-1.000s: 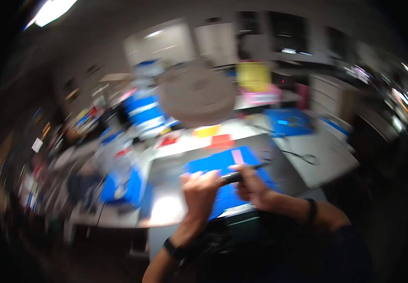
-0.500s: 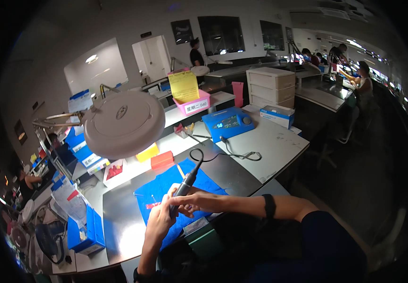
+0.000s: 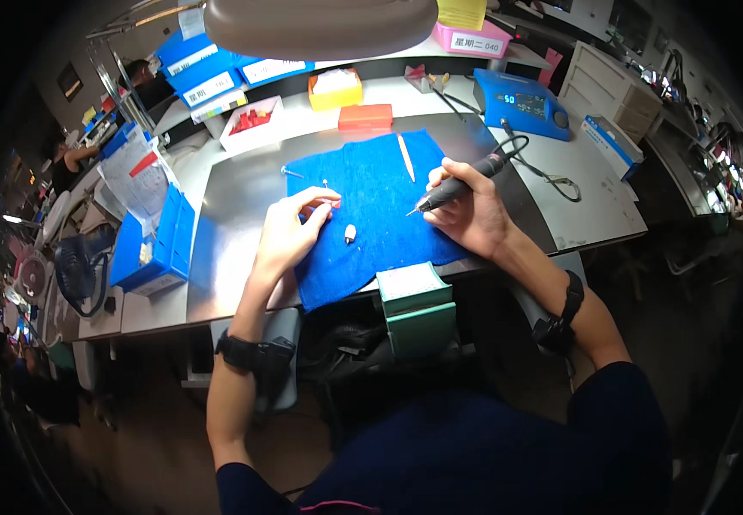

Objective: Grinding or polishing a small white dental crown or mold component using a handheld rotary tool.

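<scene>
From my distant seat, I had the right grip curled around a black pen-shaped handpiece, its thin tip aimed down and leftward, clear of the blue cloth's small pieces. The left grip was pinched, thumb against forefinger, on a small pink piece. By my judgement, the taking-up was done, tool and piece each in hand; bringing tip and piece together was left, since a gap lay between them. How finished the pink piece was, I could not tell at that size.

Both forearms reached in from the lower edge, the right slanting inward, the left nearly upright, palms facing each other over the blue cloth. Just below the left fingertips lay a pale tooth-like piece, touched by neither grip. Farther out, a slim pale stick rested near the cloth's far edge, and a blue control unit stood on the table, beyond the right grip.
</scene>
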`<action>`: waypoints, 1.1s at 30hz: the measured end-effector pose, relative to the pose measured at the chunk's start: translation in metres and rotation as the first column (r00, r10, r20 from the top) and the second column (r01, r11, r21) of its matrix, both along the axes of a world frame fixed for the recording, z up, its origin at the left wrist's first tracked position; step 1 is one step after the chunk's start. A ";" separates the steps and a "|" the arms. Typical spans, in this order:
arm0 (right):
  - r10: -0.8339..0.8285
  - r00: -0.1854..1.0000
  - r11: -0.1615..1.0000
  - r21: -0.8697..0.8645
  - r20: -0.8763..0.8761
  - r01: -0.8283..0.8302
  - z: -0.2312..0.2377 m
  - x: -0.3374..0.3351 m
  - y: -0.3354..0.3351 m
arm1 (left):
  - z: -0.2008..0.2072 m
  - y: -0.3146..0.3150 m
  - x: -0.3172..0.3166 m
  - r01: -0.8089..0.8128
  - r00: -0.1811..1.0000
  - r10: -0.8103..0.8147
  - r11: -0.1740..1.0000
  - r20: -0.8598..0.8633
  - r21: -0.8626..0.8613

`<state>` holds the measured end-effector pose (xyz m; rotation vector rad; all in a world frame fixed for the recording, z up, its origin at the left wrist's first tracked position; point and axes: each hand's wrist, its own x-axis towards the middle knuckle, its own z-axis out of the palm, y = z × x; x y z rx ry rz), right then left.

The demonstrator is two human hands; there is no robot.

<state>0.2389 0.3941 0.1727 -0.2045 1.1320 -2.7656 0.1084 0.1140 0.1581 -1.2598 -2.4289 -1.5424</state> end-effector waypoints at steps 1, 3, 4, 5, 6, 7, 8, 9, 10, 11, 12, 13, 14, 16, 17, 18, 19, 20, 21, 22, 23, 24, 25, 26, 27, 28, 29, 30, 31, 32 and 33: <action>0.007 1.000 1.000 -0.002 0.018 -0.007 -0.004 -0.001 0.003 | 0.000 0.001 0.006 -0.007 1.000 0.007 1.000 0.018 -0.002; -0.053 0.998 0.999 0.012 0.038 0.052 -0.005 -0.002 0.010 | 0.018 0.004 0.016 0.014 1.000 -0.011 0.985 0.017 -0.172; 0.000 1.000 1.000 0.018 0.003 0.000 -0.003 0.000 0.014 | 0.027 0.004 0.024 -0.018 0.999 0.011 0.979 -0.038 -0.202; -0.007 1.000 1.000 0.013 -0.008 0.007 0.001 0.004 0.008 | 0.029 0.008 0.030 -0.032 0.997 0.024 0.991 -0.068 -0.130; -0.121 0.990 0.991 0.060 0.078 0.117 0.009 0.012 0.001 | 0.026 0.010 0.038 -0.028 0.992 0.013 0.993 -0.125 -0.119; -0.250 0.959 0.965 0.119 0.135 0.235 0.020 0.019 -0.004 | 0.025 0.011 0.042 -0.012 0.979 -0.008 0.995 -0.202 -0.097; -0.206 0.972 0.974 0.115 0.110 0.193 0.014 0.023 0.005 | 0.020 0.013 0.047 0.002 0.958 -0.043 0.990 -0.283 -0.142; -0.161 0.981 0.983 0.106 0.105 0.150 -0.001 0.019 0.015 | 0.012 0.019 0.048 0.019 0.923 -0.085 0.984 -0.375 -0.175; -0.147 0.984 0.987 0.076 0.099 0.140 -0.008 0.015 0.015 | 0.018 0.021 0.059 -0.033 0.954 -0.023 0.982 -0.298 -0.185; -0.084 0.995 0.995 0.058 0.049 0.081 -0.017 0.009 0.014 | 0.019 0.018 0.060 -0.030 0.949 -0.030 0.982 -0.313 -0.185; -0.033 0.997 0.998 0.063 0.068 0.029 -0.016 0.006 0.006 | 0.003 0.009 0.050 -0.044 0.906 -0.017 0.990 -0.422 -0.133; -0.061 0.993 0.995 0.089 0.099 0.052 -0.012 0.013 0.004 | 0.015 0.012 0.064 -0.078 0.935 0.026 0.988 -0.355 -0.135; -0.017 0.997 0.997 0.072 0.077 0.012 -0.012 0.013 0.003 | 0.013 0.010 0.063 -0.062 0.940 0.032 0.995 -0.338 -0.078; -0.003 0.999 0.999 0.035 0.046 0.002 -0.003 0.022 0.000 | 0.014 0.011 0.065 -0.081 0.964 0.071 0.996 -0.255 -0.029; 0.021 1.000 1.000 0.023 0.002 -0.021 -0.005 0.020 0.001 | 0.014 0.012 0.064 -0.092 0.967 0.087 0.996 -0.238 -0.012; -0.011 1.000 0.999 0.032 0.018 0.010 -0.008 0.019 0.002 | 0.016 0.012 0.063 -0.092 0.965 0.090 0.996 -0.247 0.002; -0.045 0.998 0.998 0.050 0.037 0.043 -0.004 0.019 -0.002 | 0.016 0.008 0.062 -0.106 0.965 0.099 0.994 -0.243 -0.017; 0.001 1.000 0.999 0.035 -0.013 -0.001 -0.007 0.017 0.000 | 0.016 0.006 0.061 -0.120 0.966 0.108 0.992 -0.234 -0.040; 0.002 1.000 0.999 0.049 -0.012 -0.001 -0.005 0.016 0.001 | 0.016 0.007 0.059 -0.121 0.966 0.111 0.992 -0.232 -0.027; -0.028 0.999 0.998 0.053 -0.019 0.029 -0.003 0.018 -0.002 | 0.016 0.008 0.058 -0.113 0.966 0.111 0.994 -0.234 0.004; -0.059 0.998 0.997 0.054 -0.023 0.060 -0.003 0.020 -0.003 | 0.017 0.009 0.058 -0.105 0.966 0.109 0.994 -0.235 0.030; -0.053 0.999 0.996 0.067 -0.013 0.053 -0.004 0.017 -0.003 | 0.020 0.007 0.062 -0.151 0.976 0.148 0.989 -0.158 -0.004; -0.055 0.998 0.996 0.066 -0.003 0.056 -0.003 0.015 -0.003 | 0.020 0.007 0.061 -0.161 0.974 0.159 0.987 -0.165 0.001; -0.074 0.997 0.995 0.073 0.012 0.073 -0.002 0.015 -0.005 | 0.017 0.005 0.059 -0.171 0.959 0.165 0.985 -0.229 -0.005; -0.092 0.995 0.993 0.077 0.030 0.090 -0.002 0.015 -0.007 | 0.014 0.003 0.057 -0.182 0.941 0.170 0.983 -0.292 -0.014; -0.074 0.997 0.996 0.052 0.024 0.073 -0.006 0.011 -0.005 | 0.014 0.002 0.056 -0.191 0.939 0.178 0.981 -0.294 -0.018; -0.064 0.997 0.996 0.061 0.032 0.062 -0.008 0.011 -0.003 | 0.017 0.002 0.057 -0.205 0.937 0.188 0.978 -0.293 -0.028; -0.068 0.997 0.996 0.053 0.027 0.066 -0.009 0.008 -0.002 | 0.018 0.002 0.055 -0.224 0.933 0.206 0.974 -0.295 -0.027; -0.060 0.998 0.998 0.038 0.034 0.058 -0.012 0.006 -0.003 | 0.014 0.001 0.050 -0.210 0.916 0.201 0.978 -0.347 0.010; -0.072 0.997 0.997 0.039 0.002 0.072 -0.012 0.007 -0.004 | 0.016 0.002 0.050 -0.201 0.914 0.209 0.978 -0.347 0.058; -0.088 0.996 0.995 0.034 -0.024 0.089 -0.009 0.009 -0.002 | 0.023 0.006 0.053 -0.202 0.927 0.211 0.977 -0.309 0.063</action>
